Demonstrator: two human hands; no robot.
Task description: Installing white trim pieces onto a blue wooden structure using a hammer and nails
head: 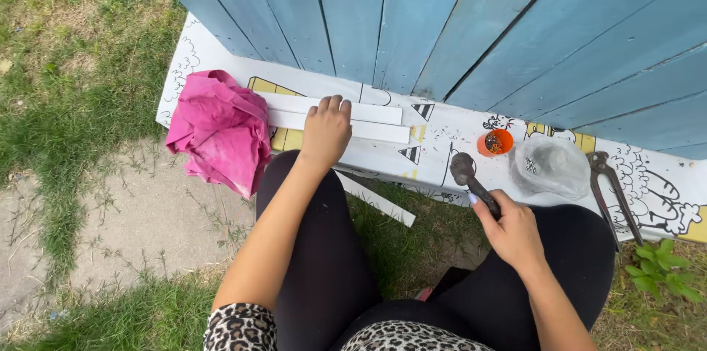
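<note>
Fingers (333, 106) of the left hand (325, 132) lie pressed together, flat on flat white strips (375, 121) stacked on a printed paper sheet (449, 137) at the foot of a blue plank fence (442, 19). The strips are long, thin and smooth-edged, their long axis running left to right along the fence, tilting slightly downward to the right. The right hand (512, 229) is curled tightly around the handle of a dark, worn metal hammer (471, 178), whose rounded head points up and left toward the fence. A crumpled pink cloth (221, 130) sits just left of the strips. Near the hammer head stand a small orange cup (495, 142) and a clear crinkled plastic bag (551, 165); dark pincers (611, 192) lie beyond. Another white strip (377, 200) rests on the grass (88, 86) below.
</note>
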